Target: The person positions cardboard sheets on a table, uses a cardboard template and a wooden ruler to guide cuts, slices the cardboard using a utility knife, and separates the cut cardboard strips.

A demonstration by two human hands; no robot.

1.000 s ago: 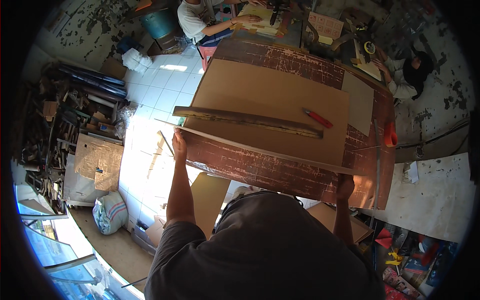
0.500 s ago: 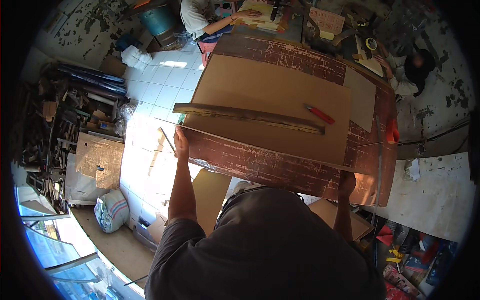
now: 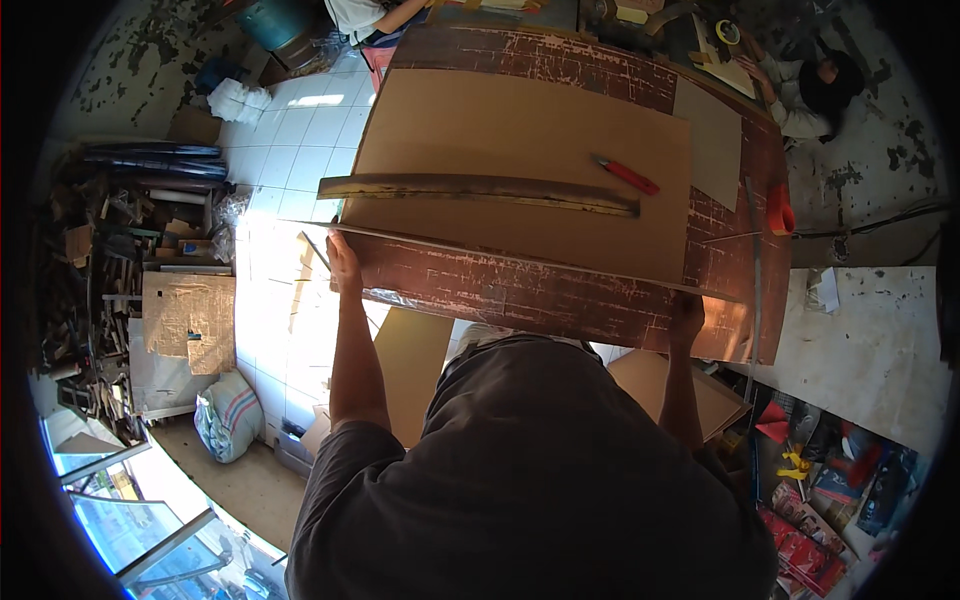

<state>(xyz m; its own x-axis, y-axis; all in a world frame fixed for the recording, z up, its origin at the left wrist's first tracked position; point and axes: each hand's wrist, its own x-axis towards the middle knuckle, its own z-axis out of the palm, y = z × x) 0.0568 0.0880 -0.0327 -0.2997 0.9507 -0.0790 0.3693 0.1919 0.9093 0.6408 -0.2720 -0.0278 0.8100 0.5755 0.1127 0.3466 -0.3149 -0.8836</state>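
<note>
A long thin strip point(image 3: 480, 249), seen almost edge-on and probably cardboard, spans the near side of the worn reddish-brown table point(image 3: 560, 308). My left hand point(image 3: 343, 262) is closed on it near its left end, fingertips at the edge. My right hand point(image 3: 686, 318) is closed at its right part, in shadow, its fingers partly hidden. Just beyond the strip lies a large brown cardboard sheet point(image 3: 520, 130). On that sheet rest a long dark straightedge bar point(image 3: 480, 193) and a red utility knife point(image 3: 628, 175).
A smaller grey-brown board point(image 3: 708, 140), a metal rod point(image 3: 754, 270) and a red tape roll point(image 3: 780, 210) are on the table's right side. Two people sit beyond the table. Scrap wood point(image 3: 90, 290) is piled at left; cardboard sheets point(image 3: 660, 385) stand below the near edge.
My view has tilted, so the table and its things sit higher and further left in the picture. Both hands keep their grip on the strip, which has barely moved relative to the cardboard sheet.
</note>
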